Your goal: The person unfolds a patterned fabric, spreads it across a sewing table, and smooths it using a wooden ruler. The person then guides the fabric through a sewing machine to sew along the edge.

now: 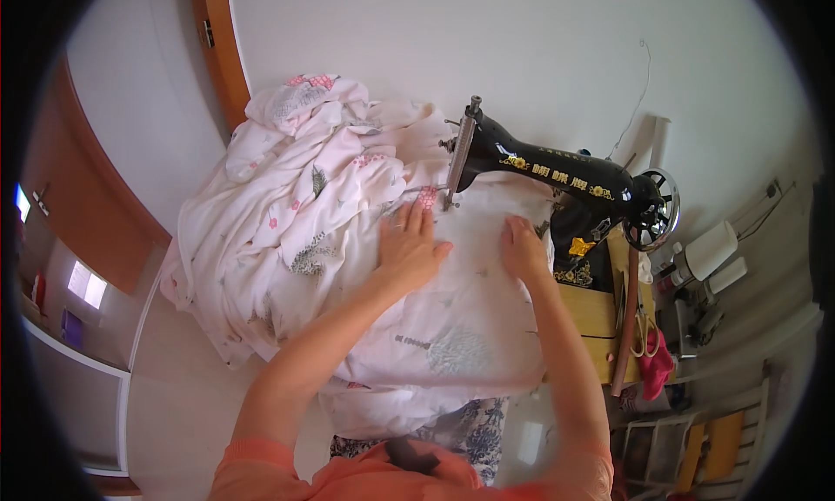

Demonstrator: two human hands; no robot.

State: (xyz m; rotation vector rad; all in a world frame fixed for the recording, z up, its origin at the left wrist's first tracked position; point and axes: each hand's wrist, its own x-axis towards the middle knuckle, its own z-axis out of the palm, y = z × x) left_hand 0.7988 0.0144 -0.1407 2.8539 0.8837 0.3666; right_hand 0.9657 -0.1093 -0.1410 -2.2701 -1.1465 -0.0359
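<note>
matt, creased cloth (pixel 344 210); a sewing machine (pixel 557 170) of smooth, glossy painted metal; its handwheel (pixel 651 210), shiny metal; a tabletop (pixel 584 315) of smooth wood.

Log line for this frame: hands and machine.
left hand: flat on floral fabric | right hand: on floral fabric | sewing machine: overhanging floral fabric

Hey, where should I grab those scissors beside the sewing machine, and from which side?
Probably take the scissors by their yellowish handle loops, your right hand coming from your near side: the loops lie toward you, the blades point away.
</note>
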